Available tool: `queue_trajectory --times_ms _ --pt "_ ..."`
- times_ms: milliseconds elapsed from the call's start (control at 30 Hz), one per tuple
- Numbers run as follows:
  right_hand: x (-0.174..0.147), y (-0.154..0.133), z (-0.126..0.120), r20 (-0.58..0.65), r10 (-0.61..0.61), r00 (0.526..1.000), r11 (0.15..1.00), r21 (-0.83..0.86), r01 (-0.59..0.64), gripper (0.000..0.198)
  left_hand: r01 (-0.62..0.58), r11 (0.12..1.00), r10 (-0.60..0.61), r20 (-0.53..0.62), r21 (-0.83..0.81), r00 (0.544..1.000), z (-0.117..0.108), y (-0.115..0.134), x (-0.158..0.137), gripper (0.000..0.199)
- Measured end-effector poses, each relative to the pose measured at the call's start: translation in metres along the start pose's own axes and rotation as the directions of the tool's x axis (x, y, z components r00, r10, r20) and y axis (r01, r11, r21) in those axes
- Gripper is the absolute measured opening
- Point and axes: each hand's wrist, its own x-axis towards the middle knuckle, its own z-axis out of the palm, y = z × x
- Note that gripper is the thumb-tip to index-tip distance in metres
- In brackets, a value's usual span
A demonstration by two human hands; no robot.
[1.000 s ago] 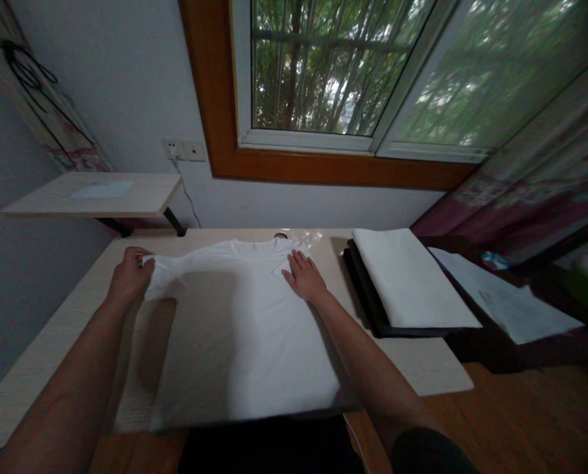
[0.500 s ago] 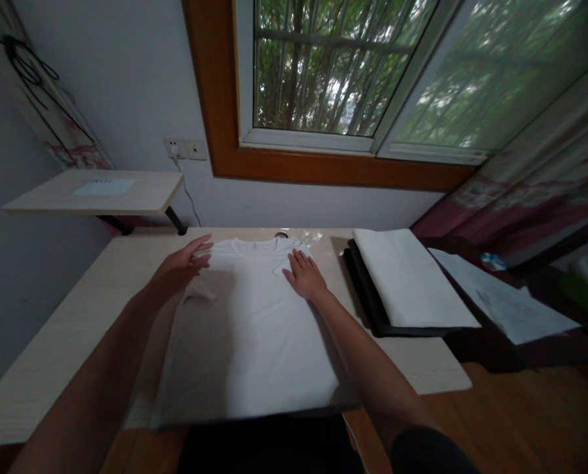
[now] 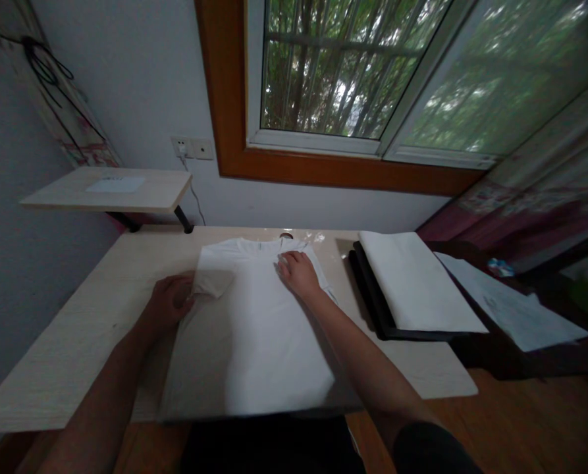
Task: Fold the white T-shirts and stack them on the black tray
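A white T-shirt (image 3: 261,336) lies spread on the pale wooden table (image 3: 76,329), its neckline toward the window and its hem near my body. My left hand (image 3: 169,301) is at the shirt's left edge beside the short sleeve (image 3: 215,283), fingers curled and closed on the cloth there. My right hand (image 3: 298,275) rests on the upper right of the shirt below the collar, fingers apart and slightly bent, with nothing visible in them. The right forearm hides part of the shirt's right side.
At the right stands a stack of black boards or folders with a white sheet (image 3: 412,283) on top. Beyond it lies a loose printed sheet (image 3: 515,303). A small raised shelf (image 3: 165,191) holding a paper is at the back left. A window (image 3: 333,79) is ahead.
My left hand has come down from the shirt's shoulder to the sleeve edge, and its fingers have curled. My right hand has shifted slightly toward the collar, its fingers now more bent.
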Motion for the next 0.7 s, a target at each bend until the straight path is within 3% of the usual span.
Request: queue_trajectory --times_ms 200,367,567,700 --pt "0.022 -0.069 0.019 0.075 -0.106 0.992 0.989 0.111 0.097 0.035 -0.021 0.999 0.021 -0.012 0.039 1.000 0.007 -0.002 -0.006 0.034" --pt "0.044 -0.109 0.039 0.111 0.024 0.994 0.995 0.096 -0.035 0.040 -0.027 0.998 0.027 -0.010 0.049 1.000 0.002 0.004 -0.008 0.031" --pt "0.056 -0.127 0.047 0.173 0.087 0.981 0.969 0.215 -0.124 0.012 -0.008 0.999 0.008 -0.002 0.034 1.000 -0.001 0.008 -0.007 0.032" --pt "0.055 -0.123 0.046 0.195 0.142 0.970 0.868 0.447 -0.217 0.008 0.004 1.000 -0.004 0.013 -0.001 1.000 -0.003 0.009 -0.007 0.034"
